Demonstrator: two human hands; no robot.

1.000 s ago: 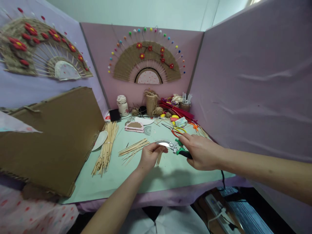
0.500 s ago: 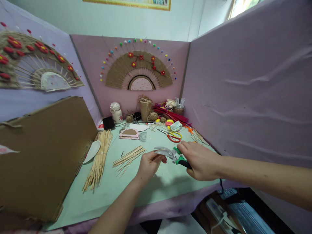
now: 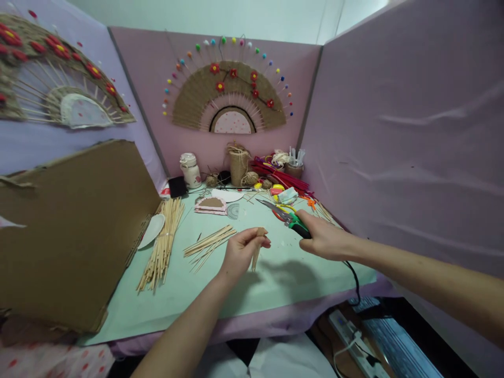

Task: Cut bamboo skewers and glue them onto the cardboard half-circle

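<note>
My left hand (image 3: 241,250) pinches a small bundle of short bamboo sticks (image 3: 257,251), held upright above the pale green table (image 3: 244,294). My right hand (image 3: 325,239) grips the green handles of a pair of garden shears (image 3: 284,216), whose metal blades point away towards the back left, apart from the bundle. A loose fan of long bamboo sticks (image 3: 208,243) lies on the table just left of my left hand.
A thick bundle of bamboo sticks (image 3: 162,243) lies beside a large cardboard sheet (image 3: 74,220) at the left. Twine spools (image 3: 239,165), a white jar (image 3: 189,169), red-yellow scissors (image 3: 280,209) and red pipe cleaners (image 3: 281,178) crowd the back. Woven fans (image 3: 230,100) hang on the pink partitions.
My right hand has drawn the shears away from my left hand, up and to the right. The cut stick bundle now shows plainly in my left fingers.
</note>
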